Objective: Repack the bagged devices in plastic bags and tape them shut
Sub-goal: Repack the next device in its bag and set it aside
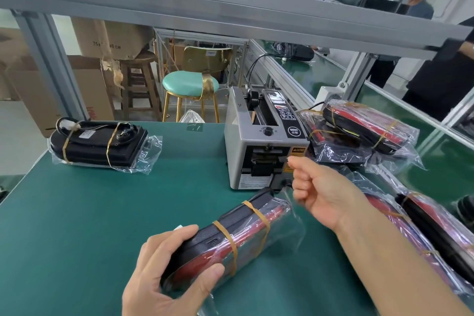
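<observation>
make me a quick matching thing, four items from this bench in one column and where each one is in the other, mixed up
Things
1. tape dispenser
2. bagged device with red side
3. all-black bagged device
4. stool with mint seat

Places
A. far left of the green mat
B. on the floor beyond the bench
C. gripped by the left hand
D. just beyond the right hand

Pairs: 1-D, 2-C, 3-A, 4-B
</observation>
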A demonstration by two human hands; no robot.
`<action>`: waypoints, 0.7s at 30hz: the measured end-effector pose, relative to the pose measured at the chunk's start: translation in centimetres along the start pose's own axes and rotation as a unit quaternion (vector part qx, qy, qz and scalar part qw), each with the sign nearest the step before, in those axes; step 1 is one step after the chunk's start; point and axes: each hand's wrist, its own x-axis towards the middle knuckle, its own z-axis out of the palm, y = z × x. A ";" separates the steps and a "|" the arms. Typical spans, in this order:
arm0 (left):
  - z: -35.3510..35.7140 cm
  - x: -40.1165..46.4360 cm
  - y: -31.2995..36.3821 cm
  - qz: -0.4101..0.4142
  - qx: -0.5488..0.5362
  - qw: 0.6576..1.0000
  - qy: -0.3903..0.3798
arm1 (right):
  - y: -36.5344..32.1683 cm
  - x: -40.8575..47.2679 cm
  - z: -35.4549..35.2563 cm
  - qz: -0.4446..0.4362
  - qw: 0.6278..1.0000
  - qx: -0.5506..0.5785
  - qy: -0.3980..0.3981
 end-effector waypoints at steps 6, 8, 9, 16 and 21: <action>1.0 -0.8 0.1 -0.061 -0.052 0.996 0.025 | -0.7 -5.8 2.2 -0.124 0.956 -0.190 -0.186; 0.9 -0.9 0.2 -0.061 -0.054 0.997 0.017 | 0.1 -7.5 3.5 -0.149 0.935 -0.224 -0.232; 0.8 -0.9 0.2 -0.054 -0.051 0.997 0.015 | 0.8 -8.1 4.0 -0.153 0.933 -0.233 -0.230; 0.7 -1.0 0.5 0.019 -0.041 0.999 0.017 | 4.5 -8.9 4.0 -0.238 0.920 -0.302 -0.071; 0.9 -1.2 0.3 0.037 -0.034 0.999 0.021 | 5.8 -9.0 3.8 -0.217 0.936 -0.272 -0.058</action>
